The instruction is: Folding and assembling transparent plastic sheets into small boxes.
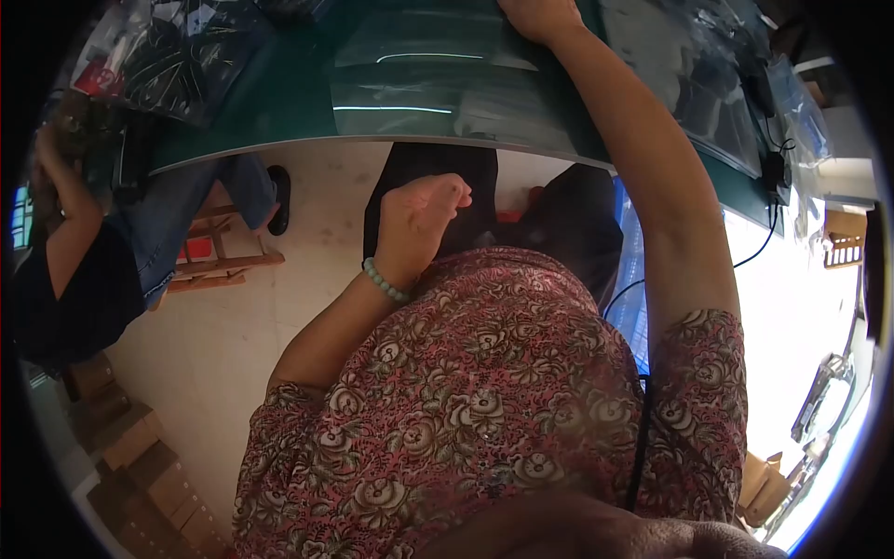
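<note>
My left hand (pixel 424 219), with a pale green bead bracelet (pixel 386 281) at the wrist, is held over my lap, below the table's edge. Its fingers are curled inward, and no object shows in it. My right arm reaches forward over the green table (pixel 279 102). At the top edge of the picture my right hand (pixel 542 17) lies low over the tabletop, near clear plastic (pixel 419 74) that covers the middle. Its fingers are cut off by the picture's edge, so what they touch or hold is hidden.
Clear plastic bags with dark contents (pixel 186 61) lie at the table's left. More clear plastic (pixel 689 74) and a black cable (pixel 772 224) are on the right. A person in jeans (pixel 177 224) sits at left by a wooden stool (pixel 219 261). Cardboard boxes (pixel 154 466) stand behind.
</note>
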`<state>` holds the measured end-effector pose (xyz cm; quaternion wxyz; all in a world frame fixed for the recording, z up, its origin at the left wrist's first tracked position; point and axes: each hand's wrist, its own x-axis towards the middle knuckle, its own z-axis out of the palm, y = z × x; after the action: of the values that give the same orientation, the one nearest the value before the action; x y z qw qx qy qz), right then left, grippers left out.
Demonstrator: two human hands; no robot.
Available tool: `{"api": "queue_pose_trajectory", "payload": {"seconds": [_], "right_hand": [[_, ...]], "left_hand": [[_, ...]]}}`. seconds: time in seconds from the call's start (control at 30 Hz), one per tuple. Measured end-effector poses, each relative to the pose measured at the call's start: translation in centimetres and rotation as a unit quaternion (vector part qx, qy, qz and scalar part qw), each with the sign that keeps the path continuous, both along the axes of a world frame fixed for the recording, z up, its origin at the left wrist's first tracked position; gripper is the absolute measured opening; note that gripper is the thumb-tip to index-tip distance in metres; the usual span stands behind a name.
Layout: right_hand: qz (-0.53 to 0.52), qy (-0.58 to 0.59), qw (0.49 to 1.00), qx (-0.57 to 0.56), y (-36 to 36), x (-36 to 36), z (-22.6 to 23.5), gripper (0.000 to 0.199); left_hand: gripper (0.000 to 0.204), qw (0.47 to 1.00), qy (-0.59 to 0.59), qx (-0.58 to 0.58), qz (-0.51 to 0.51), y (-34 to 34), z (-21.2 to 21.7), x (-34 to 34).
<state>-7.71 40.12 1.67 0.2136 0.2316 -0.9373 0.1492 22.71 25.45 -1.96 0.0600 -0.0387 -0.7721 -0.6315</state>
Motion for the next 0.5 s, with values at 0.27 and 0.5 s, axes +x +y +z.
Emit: {"api": "queue_pose_trajectory", "payload": {"seconds": [0.27,0.5], "right_hand": [[0.031,-0.169,0.973,-0.155,3.7,10.1,8.7,0.040],[0.269,-0.188,0.858,-0.394,8.7,15.0,7.7,0.016]], "left_hand": [[0.044,0.965,-0.036,0.259,0.015,-5.6,0.8,-1.1],[0.027,0.959,0.078,0.271,0.025,-12.9,3.6,-2.9]]}}
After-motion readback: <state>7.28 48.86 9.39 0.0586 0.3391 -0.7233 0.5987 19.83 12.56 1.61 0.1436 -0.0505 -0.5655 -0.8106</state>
